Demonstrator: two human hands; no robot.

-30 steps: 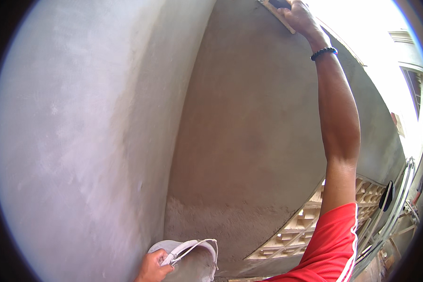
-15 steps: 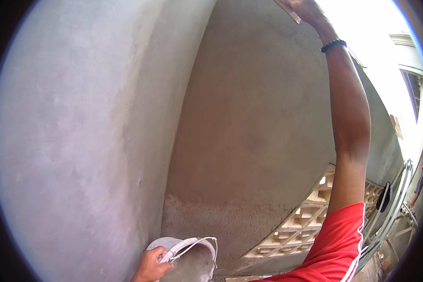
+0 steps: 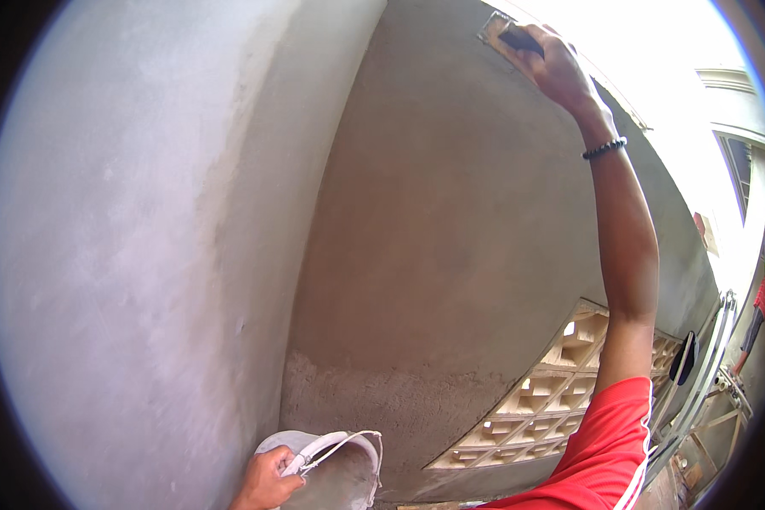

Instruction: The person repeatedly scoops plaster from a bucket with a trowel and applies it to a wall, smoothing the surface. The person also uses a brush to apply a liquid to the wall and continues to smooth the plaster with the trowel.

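Observation:
High on the far wall, my right hand (image 3: 561, 72) is closed round the dark handle of a plastering float (image 3: 500, 36). The float's pale, mortar-smeared board lies against or close to the upper edge of the grey plastered wall (image 3: 450, 195). My right arm is stretched up, a dark beaded bracelet (image 3: 605, 149) at its wrist. Low down, my left hand (image 3: 272, 480) grips the rim of a whitish, plaster-stained bucket (image 3: 336, 476), fingers partly hidden behind it. The bucket tilts toward me, its handle (image 3: 348, 440) lying over the opening.
A smooth plastered wall (image 3: 136, 255) stands close on the left and meets the far wall in a corner. Rough plaster (image 3: 374, 404) covers the far wall's lower part. Cream openwork blocks (image 3: 535, 395) are at lower right, with long poles (image 3: 705, 374) beyond them.
My right hand and the float have come lower in the picture, so the whole hand now shows. The view has shifted slightly; my left hand keeps its grip on the bucket.

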